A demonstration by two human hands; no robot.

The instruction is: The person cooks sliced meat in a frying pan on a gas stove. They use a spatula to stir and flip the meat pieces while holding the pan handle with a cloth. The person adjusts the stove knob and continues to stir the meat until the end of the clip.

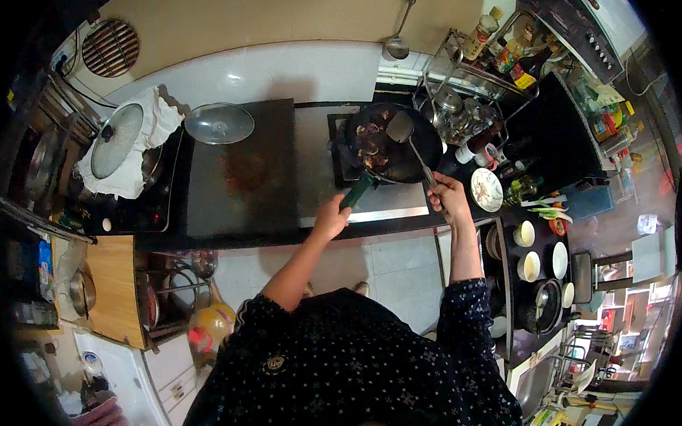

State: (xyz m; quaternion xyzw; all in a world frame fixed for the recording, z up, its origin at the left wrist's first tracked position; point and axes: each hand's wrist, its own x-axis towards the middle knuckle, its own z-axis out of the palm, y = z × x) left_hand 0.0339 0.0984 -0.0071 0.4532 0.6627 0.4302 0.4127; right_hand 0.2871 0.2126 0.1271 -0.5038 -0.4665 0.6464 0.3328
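Note:
A dark wok (419, 151) sits on the gas stove (315, 156), tilted somewhat, with browned pieces of food (371, 143) gathered at its left side. My left hand (332, 217) grips the wok's green handle (358, 192). In my right hand (448, 197) is the handle of a metal spatula (401, 128), its blade over the middle of the wok and facing the food. Whether the blade touches the wok cannot be told. A white patterned plate (486, 190) lies on the counter just right of my right hand.
Left of the stove, a glass lid (219, 123) rests by a dark board (240, 181). Farther left, a cloth-wrapped pot (118, 143) stands on a cooktop. Bottles (478, 142) and a metal rack (464, 71) crowd the right. Several bowls (529, 266) stand on the right-hand counter.

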